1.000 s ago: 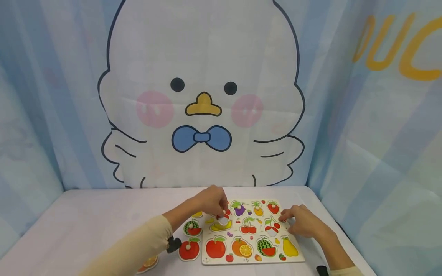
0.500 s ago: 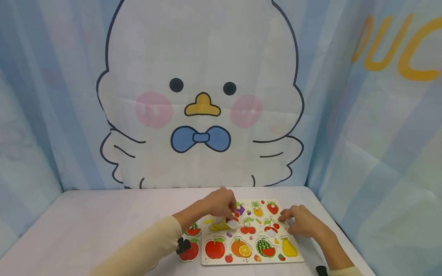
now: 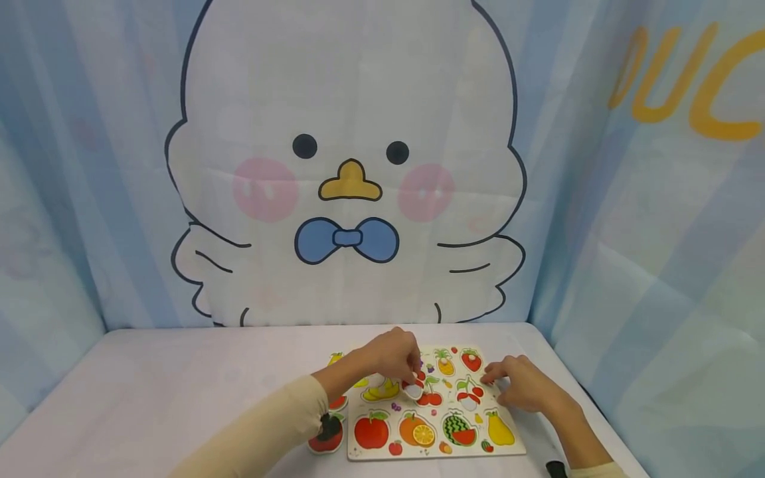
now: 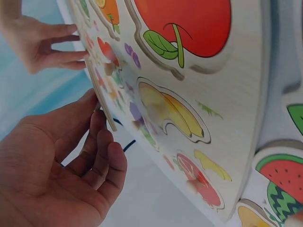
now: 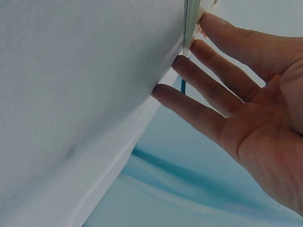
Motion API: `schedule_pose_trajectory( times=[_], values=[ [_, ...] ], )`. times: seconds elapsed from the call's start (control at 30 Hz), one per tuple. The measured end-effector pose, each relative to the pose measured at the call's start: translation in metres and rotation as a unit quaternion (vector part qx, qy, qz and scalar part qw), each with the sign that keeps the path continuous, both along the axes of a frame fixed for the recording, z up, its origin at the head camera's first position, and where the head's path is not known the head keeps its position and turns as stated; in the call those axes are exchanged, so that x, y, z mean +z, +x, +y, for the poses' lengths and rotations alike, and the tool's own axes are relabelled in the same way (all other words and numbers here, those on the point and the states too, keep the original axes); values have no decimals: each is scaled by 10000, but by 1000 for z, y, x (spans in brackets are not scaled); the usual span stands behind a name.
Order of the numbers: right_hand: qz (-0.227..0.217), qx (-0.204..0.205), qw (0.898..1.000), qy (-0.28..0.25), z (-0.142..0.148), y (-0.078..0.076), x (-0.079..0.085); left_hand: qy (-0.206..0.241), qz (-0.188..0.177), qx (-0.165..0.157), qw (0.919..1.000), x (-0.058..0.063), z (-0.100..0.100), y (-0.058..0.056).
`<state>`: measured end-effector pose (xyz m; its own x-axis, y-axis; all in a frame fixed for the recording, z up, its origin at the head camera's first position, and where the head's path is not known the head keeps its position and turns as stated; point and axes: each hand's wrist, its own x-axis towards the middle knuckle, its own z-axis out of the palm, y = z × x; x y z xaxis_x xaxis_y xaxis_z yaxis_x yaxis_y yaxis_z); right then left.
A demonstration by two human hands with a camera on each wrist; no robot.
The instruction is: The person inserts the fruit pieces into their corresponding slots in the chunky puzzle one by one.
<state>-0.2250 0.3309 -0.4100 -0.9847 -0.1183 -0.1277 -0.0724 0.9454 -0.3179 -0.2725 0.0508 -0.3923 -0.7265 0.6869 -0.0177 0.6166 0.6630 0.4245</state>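
Note:
My left hand [image 3: 396, 356] pinches a thin puzzle piece [image 3: 414, 391] with red and white on it, above the middle of the fruit puzzle board [image 3: 397, 425]. In the left wrist view the piece [image 4: 106, 107] appears edge-on, and its picture cannot be seen. My right hand [image 3: 524, 384] touches the board's right edge. In the right wrist view its thumb [image 5: 225, 30] lies at the board's edge, while the other fingertips reach the edge and the white cloth. Strawberry [image 3: 471, 360] and pineapple [image 3: 445, 363] pieces with knobs lie in the board.
Left of the board lie an apple piece [image 3: 325, 443] and a watermelon piece [image 3: 339, 403], partly behind my left arm. A yellow piece [image 3: 336, 357] shows beyond them. White cloth covers the table [image 3: 197, 372]; a printed curtain [image 3: 358, 285] hangs behind it.
My left hand has moved right over the board with the pinched piece, from above the bananas to beside the cherries. The right hand has stayed at the board's right edge.

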Motion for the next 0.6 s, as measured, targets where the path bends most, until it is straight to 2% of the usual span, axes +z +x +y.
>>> schedule_pose_trajectory(
  times=[0.33,0.6],
  values=[
    [70,55,10000,2,0,-1,-3,-63,-43,-49,10000,-5,13,0],
    [32,33,10000,7,0,0,-1,-65,-239,-33,9997,-7,26,3]
  ],
)
